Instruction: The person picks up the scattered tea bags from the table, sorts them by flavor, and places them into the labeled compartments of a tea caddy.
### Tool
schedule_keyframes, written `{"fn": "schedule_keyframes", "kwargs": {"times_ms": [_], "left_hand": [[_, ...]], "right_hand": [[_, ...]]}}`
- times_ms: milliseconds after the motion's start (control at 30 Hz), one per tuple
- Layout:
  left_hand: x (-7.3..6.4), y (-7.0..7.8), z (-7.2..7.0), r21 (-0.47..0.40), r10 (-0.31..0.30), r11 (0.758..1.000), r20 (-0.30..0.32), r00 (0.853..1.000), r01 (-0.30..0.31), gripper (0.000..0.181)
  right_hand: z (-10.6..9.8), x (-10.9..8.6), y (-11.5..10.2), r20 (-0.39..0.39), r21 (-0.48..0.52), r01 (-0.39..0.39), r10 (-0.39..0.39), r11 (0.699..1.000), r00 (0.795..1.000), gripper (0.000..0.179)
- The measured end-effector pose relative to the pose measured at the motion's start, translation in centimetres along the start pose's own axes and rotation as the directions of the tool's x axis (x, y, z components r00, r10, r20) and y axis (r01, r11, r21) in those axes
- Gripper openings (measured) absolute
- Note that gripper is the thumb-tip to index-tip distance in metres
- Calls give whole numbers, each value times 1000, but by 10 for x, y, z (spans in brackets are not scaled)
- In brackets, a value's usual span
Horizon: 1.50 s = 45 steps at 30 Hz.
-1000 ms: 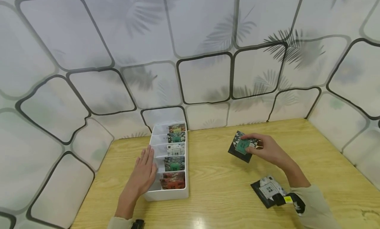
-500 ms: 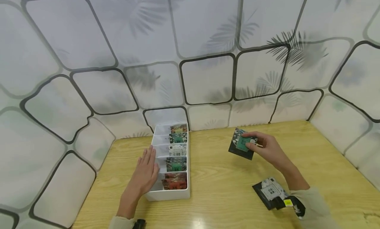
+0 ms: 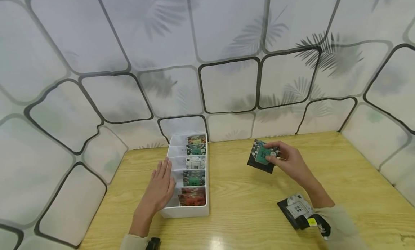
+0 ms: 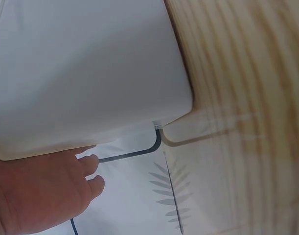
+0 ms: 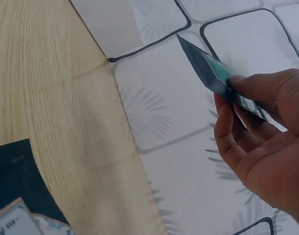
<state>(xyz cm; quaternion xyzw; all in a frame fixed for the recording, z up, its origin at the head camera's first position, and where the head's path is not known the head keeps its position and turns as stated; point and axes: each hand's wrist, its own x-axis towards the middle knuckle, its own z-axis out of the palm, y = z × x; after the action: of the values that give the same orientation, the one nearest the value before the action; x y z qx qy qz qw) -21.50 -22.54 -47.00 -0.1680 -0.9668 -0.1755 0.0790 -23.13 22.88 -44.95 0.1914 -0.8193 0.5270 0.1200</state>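
Note:
A flat square sachet [image 3: 259, 158], black with a floral print and a green label, is pinched between the thumb and fingers of my right hand [image 3: 288, 160]. It hangs tilted above the table, right of the box. In the right wrist view the sachet [image 5: 205, 68] shows nearly edge-on. My left hand [image 3: 158, 188] rests with straight fingers along the left side of a white divided box [image 3: 184, 211]. Seen from the left wrist, the hand [image 4: 41, 191] lies against the box's outer wall [image 4: 90, 78]. Red sachets [image 3: 193, 197] stand in the front compartment.
Behind them, the box holds a dark green-labelled sachet [image 3: 194, 178], a white one [image 3: 195, 162], a floral green one [image 3: 196, 149] and an orange-toned one [image 3: 197, 139]. A black-and-white sachet [image 3: 295, 208] lies on the wooden table [image 3: 243, 206] near my right sleeve. A patterned curtain [image 3: 227, 86] surrounds the table.
The sachet in my right hand has turned slightly and its lower edge sits a little higher. My left hand stays against the box. The whole view has shifted slightly.

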Motion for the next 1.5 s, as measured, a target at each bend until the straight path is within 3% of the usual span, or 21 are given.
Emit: {"fn": "schedule_keyframes", "kwargs": {"times_ms": [233,533,733,1000,1500], "left_hand": [[-1,-2,0,26,-8,1000,-2,1000,8,57],[-2,-4,3,-5,12,1000,-36,999,-12,57],[0,-1,2,12,2,1000,-9,1000,-2,57],[0,-1,3,20,-1,1000,1,1000,1,57],[1,-2,3,14,-10,1000,0,1000,10,56]], "right_hand": [[6,11,-8,-49,-41,7,-9,999,999,22],[21,27,-6,-75,-40,48,-51,998,996,21],[29,34,-4,-78,-68,42,-48,997,996,19],[41,47,-6,-31,-33,49,-50,998,998,20],[77,80,-22,-59,10,61,-60,998,996,20]]}}
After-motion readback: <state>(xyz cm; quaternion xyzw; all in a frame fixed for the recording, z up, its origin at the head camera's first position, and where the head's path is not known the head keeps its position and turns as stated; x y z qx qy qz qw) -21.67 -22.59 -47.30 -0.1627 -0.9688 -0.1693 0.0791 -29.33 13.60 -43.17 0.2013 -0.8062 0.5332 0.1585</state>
